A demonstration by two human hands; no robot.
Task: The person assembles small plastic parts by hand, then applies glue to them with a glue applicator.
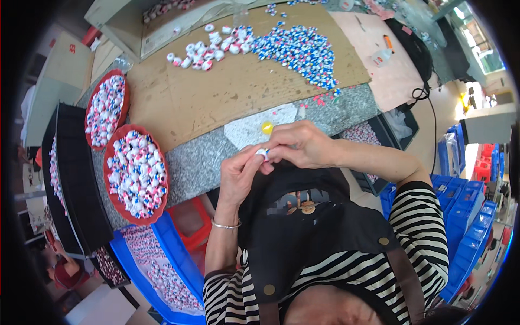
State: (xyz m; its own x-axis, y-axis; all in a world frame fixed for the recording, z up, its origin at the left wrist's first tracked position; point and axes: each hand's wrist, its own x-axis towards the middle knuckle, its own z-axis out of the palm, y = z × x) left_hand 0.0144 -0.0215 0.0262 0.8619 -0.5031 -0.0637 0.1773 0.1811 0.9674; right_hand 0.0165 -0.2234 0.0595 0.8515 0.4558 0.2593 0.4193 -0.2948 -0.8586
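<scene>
Close to my apron, both hands meet over a small white rounded piece (262, 153) with a touch of blue. My left hand (238, 172) is closed, its thumb and forefinger pinching the piece from the left. From the right, the fingertips of my right hand (304, 144) are pressed together on the same piece, hiding part of it. Just beyond my fingers, a small yellow round object (267, 128) is on or above a white speckled sheet (244, 131) at the table edge; which of the two I cannot tell.
Cardboard (179, 103) covers the table, bearing larger white-and-pink pieces (211, 50) and small blue-and-white pieces (298, 51). Two red trays (163, 187) of similar pieces stand left. A blue bin (179, 252) is lower left. A small bottle (381, 57) lies back right; a dark drawer (374, 187) is right.
</scene>
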